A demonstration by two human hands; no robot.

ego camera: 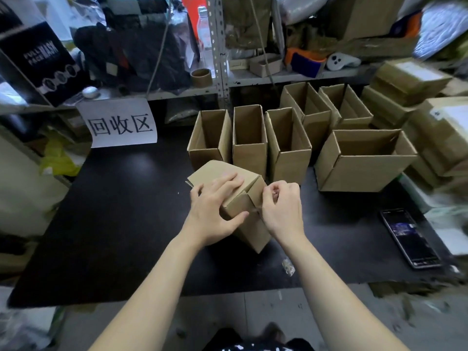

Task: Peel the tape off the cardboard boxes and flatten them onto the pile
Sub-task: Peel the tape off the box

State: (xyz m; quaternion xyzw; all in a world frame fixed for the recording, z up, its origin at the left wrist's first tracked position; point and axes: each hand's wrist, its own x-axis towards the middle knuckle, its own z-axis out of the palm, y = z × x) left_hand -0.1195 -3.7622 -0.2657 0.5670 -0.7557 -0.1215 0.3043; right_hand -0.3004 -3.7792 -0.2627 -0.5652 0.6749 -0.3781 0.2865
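Left hand [215, 211] clamps the small box [253, 233], fingers spread over its top. Right hand [281, 209] pinches at its right seam, on the tape I judge, the strip too thin to see; best drawn low along the seam, left pressing firmly, so the cardboard does not tear. Box sits tilted on the desk [121, 224] between both hands, open boxes [249, 148] just behind.

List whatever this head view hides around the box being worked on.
Head view.
Any tape on the held box: covered by the right hand; whether it pinches tape is unclear.
Stacked boxes at the right edge: blurred, cut off by the frame.
Phone screen: too small to read.
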